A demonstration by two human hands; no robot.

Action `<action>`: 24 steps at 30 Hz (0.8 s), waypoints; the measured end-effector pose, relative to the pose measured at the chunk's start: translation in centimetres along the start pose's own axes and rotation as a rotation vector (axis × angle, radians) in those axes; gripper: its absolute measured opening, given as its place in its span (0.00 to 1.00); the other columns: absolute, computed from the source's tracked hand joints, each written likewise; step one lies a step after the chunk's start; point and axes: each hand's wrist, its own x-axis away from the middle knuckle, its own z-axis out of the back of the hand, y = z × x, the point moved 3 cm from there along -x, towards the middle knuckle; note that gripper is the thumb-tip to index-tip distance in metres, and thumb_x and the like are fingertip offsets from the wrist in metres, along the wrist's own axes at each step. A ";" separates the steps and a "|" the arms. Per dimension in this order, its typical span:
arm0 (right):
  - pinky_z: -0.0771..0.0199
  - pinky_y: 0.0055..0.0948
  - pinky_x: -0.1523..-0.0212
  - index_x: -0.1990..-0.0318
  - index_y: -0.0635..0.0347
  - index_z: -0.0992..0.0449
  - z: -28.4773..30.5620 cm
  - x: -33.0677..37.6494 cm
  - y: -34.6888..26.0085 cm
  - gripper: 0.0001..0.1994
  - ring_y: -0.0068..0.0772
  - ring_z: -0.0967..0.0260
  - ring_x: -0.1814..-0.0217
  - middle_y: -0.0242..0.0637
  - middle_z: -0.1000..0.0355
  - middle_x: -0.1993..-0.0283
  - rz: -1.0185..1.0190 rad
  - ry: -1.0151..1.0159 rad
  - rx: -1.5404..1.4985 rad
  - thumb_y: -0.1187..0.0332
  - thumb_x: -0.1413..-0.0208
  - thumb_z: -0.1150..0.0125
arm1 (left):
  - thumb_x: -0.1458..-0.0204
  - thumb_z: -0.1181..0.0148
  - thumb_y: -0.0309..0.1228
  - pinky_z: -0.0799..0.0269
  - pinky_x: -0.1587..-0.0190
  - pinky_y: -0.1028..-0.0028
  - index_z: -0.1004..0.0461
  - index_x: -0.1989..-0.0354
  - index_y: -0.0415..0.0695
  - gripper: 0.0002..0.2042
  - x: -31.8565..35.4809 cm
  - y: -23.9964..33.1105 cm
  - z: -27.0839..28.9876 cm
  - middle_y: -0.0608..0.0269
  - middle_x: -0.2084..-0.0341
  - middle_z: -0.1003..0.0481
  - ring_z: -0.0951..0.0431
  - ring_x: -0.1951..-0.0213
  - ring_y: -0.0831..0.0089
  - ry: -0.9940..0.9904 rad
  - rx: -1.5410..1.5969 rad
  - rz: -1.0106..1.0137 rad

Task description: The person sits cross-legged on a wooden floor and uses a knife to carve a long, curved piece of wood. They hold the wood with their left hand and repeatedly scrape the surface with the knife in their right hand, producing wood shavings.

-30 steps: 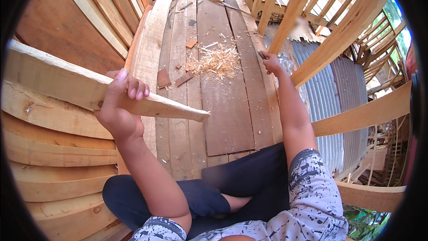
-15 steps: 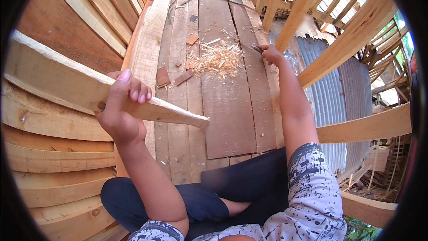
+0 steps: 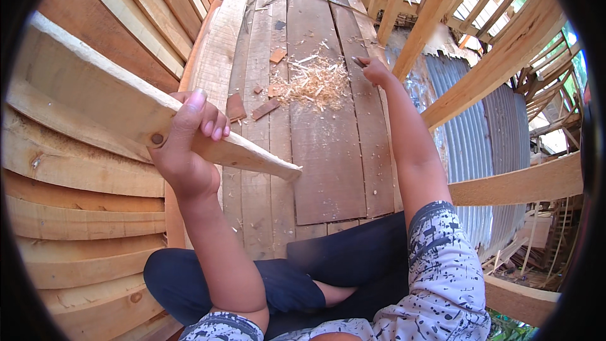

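Observation:
My left hand grips a long pale wooden plank that tapers to a point at its right end, held up over my lap. My right hand is stretched far forward onto the plank floor, closed around a small dark object whose kind I cannot tell, right beside a heap of pale wood shavings. I sit cross-legged in dark trousers on the boards.
Curved stacked timber planks wall the left side. Small wood offcuts lie on the plank floor. Slanted timber ribs and corrugated metal sheeting run along the right.
The plank in my left hand has risen and tilted slightly. My right hand has reached a little further forward toward the right edge of the shavings.

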 end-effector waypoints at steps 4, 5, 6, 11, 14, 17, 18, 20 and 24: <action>0.37 0.26 0.83 0.38 0.35 0.27 -0.6 1.4 -1.2 0.34 0.22 0.46 0.82 0.27 0.39 0.75 -0.027 -0.215 0.066 0.79 0.53 0.54 | 0.45 0.42 0.33 0.37 0.71 0.73 0.32 0.67 0.43 0.08 0.1 -0.3 0.5 0.69 0.83 0.40 0.38 0.79 0.78 0.018 -0.004 -0.008; 0.37 0.26 0.82 0.37 0.36 0.28 -0.5 1.8 -1.2 0.34 0.21 0.47 0.82 0.27 0.40 0.75 -0.030 -0.226 0.046 0.79 0.53 0.53 | 0.45 0.41 0.33 0.37 0.71 0.74 0.32 0.66 0.42 0.08 0.0 -0.4 0.6 0.69 0.83 0.39 0.38 0.79 0.78 0.016 0.011 -0.010; 0.38 0.26 0.82 0.36 0.37 0.29 -0.1 2.3 -1.1 0.34 0.21 0.48 0.82 0.27 0.40 0.75 -0.034 -0.236 0.025 0.78 0.53 0.53 | 0.46 0.41 0.33 0.37 0.71 0.74 0.32 0.66 0.43 0.08 0.0 -0.4 0.5 0.69 0.83 0.39 0.38 0.79 0.78 0.006 0.021 -0.012; 0.42 0.24 0.82 0.39 0.49 0.30 0.9 7.3 -1.7 0.18 0.15 0.51 0.82 0.25 0.41 0.73 -0.091 -0.167 -0.322 0.63 0.35 0.52 | 0.46 0.40 0.32 0.37 0.72 0.75 0.31 0.66 0.43 0.08 0.2 -0.8 0.7 0.69 0.83 0.38 0.37 0.79 0.78 0.002 0.081 -0.018; 0.41 0.23 0.82 0.52 0.57 0.28 1.5 10.8 -2.6 0.21 0.16 0.49 0.82 0.27 0.39 0.72 -0.050 -0.056 -0.391 0.47 0.33 0.52 | 0.48 0.38 0.24 0.35 0.75 0.75 0.32 0.67 0.38 0.08 0.2 -1.0 0.6 0.66 0.84 0.36 0.35 0.81 0.77 -0.026 0.188 0.000; 0.31 0.25 0.78 0.59 0.60 0.29 -0.2 15.4 -4.8 0.15 0.20 0.37 0.80 0.31 0.32 0.70 -0.097 -0.129 -0.312 0.55 0.33 0.50 | 0.49 0.38 0.22 0.35 0.77 0.76 0.32 0.68 0.37 0.07 0.8 -0.5 0.4 0.65 0.84 0.35 0.34 0.82 0.77 -0.026 0.209 -0.034; 0.26 0.27 0.75 0.59 0.62 0.30 -0.3 16.3 -4.6 0.13 0.22 0.32 0.77 0.33 0.29 0.69 -0.091 -0.147 -0.299 0.60 0.34 0.48 | 0.49 0.39 0.21 0.35 0.77 0.76 0.32 0.68 0.37 0.06 1.1 -0.5 -0.1 0.65 0.84 0.35 0.34 0.82 0.76 -0.038 0.220 -0.036; 0.24 0.26 0.73 0.57 0.64 0.32 -2.2 20.1 -7.7 0.10 0.23 0.30 0.74 0.34 0.28 0.69 0.016 -0.210 -0.373 0.65 0.36 0.44 | 0.49 0.39 0.20 0.35 0.78 0.75 0.32 0.68 0.37 0.06 1.5 0.0 0.6 0.64 0.85 0.34 0.33 0.83 0.76 -0.032 0.188 -0.056; 0.30 0.26 0.76 0.57 0.62 0.36 -5.5 24.0 -9.6 0.12 0.22 0.33 0.76 0.33 0.31 0.72 0.108 -0.153 -0.392 0.64 0.37 0.43 | 0.49 0.40 0.19 0.34 0.78 0.75 0.32 0.69 0.36 0.05 2.7 0.3 0.4 0.63 0.84 0.33 0.32 0.83 0.75 -0.033 0.190 -0.062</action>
